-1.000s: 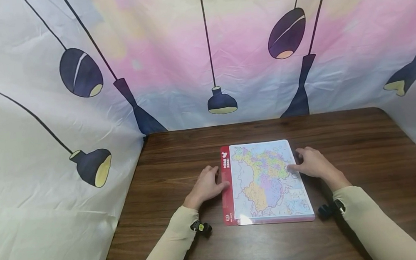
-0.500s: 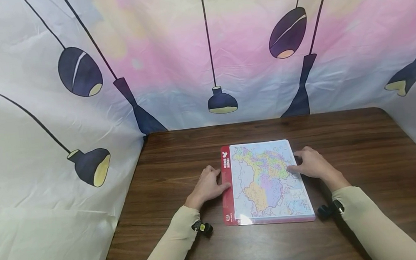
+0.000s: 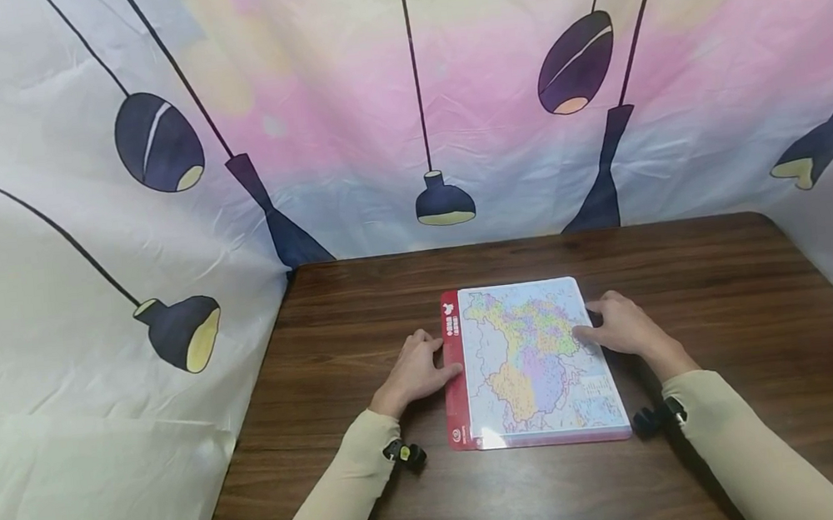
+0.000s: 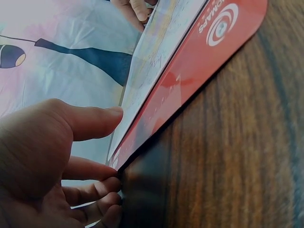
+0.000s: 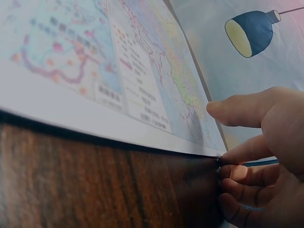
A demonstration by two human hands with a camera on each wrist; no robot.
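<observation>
A person's left hand (image 3: 415,370) rests at the red left edge of a map board (image 3: 532,362), thumb on top and fingertips curled at the rim; the right hand (image 3: 619,326) pinches the opposite edge the same way. The board lies flat mid-table (image 3: 729,297), before a lamp-print backdrop (image 3: 158,235). Judging by the grip, lifting both sides evenly would keep it level. Whether any fingers reach beneath the board is hidden, and the map's lettering is too small to read.
</observation>
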